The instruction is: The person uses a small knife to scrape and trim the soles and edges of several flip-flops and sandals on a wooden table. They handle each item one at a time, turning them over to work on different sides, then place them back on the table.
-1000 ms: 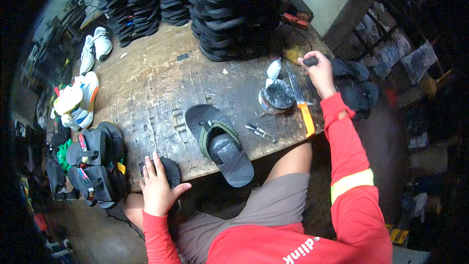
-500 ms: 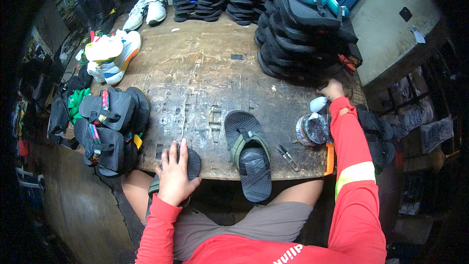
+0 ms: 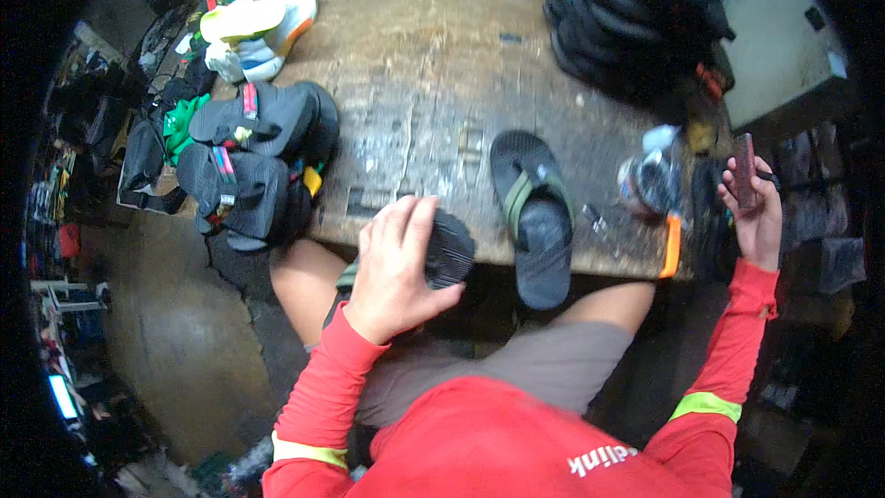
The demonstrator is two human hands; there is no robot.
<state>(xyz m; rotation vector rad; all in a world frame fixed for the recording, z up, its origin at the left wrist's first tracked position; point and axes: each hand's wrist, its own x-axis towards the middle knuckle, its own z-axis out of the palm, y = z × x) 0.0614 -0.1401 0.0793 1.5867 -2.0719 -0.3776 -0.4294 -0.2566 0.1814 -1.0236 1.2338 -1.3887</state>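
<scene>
My left hand (image 3: 398,263) has its fingers curled round a dark sandal (image 3: 450,249) at the table's near edge. The sandal is tilted, a ridged face of its end showing; the rest is mostly behind my hand. Out past the table's right edge, my right hand (image 3: 758,212) is raised and closed on a narrow, dark reddish-brown bar (image 3: 745,171), whose kind I cannot make out. Between my hands a second sandal with a green strap (image 3: 530,212) lies on the table, one end overhanging the front edge.
At left sit stacked black sandals (image 3: 241,203) with colourful straps, and white sneakers (image 3: 263,46) behind. A tall stack of black footwear (image 3: 618,28) stands far right. A clear jar (image 3: 648,183), small snips (image 3: 604,226) and an orange strip (image 3: 671,244) occupy the right side.
My right hand has come away from the table's far right side and now holds the reddish-brown bar. My left hand has closed on the sandal and tilted it up. The view has shifted.
</scene>
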